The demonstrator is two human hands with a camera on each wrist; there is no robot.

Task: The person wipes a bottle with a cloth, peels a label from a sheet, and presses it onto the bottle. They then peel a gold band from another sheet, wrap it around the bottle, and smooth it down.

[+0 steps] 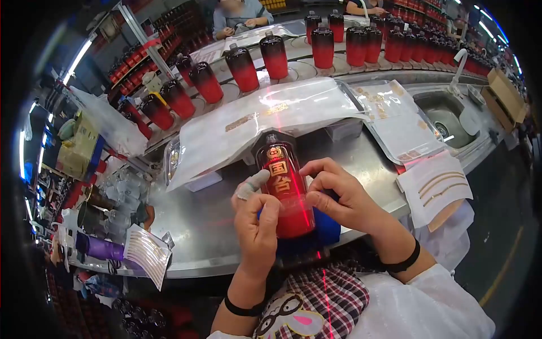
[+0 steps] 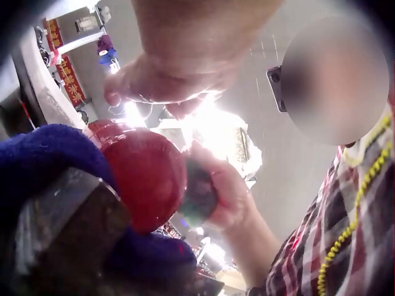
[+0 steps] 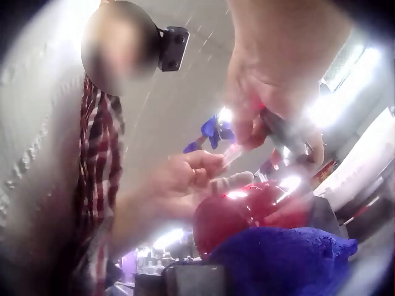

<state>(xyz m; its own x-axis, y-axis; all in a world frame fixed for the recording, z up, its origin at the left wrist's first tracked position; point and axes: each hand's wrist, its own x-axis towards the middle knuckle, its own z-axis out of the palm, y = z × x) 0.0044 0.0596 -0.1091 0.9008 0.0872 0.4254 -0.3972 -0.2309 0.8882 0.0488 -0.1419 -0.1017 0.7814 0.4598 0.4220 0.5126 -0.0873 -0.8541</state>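
Observation:
A red glass bottle [image 1: 287, 195] with gold characters and a dark neck leans on a blue cloth pad [image 1: 324, 229] at the bench's front edge. Across its lower front, a pale clear strip [image 1: 293, 205] spans from thumb to thumb. My left hand [image 1: 257, 223], a whitish cover on one finger, pinches the strip's left end. At the other side my right hand [image 1: 344, 195] pinches its right end, fingertips close to the glass. In the right wrist view, the clear strip [image 3: 232, 155] shows between the fingers of both hands, above the red bottle [image 3: 247, 213].
Red-and-black bottles [image 1: 243, 68] line a conveyor behind the bench. White sheets [image 1: 265, 116] cover a tray ahead, and a sink [image 1: 443, 116] lies right. Sheets with gold strips hang at the right [image 1: 437, 189] and left [image 1: 148, 254]. Another person [image 1: 240, 17] sits opposite.

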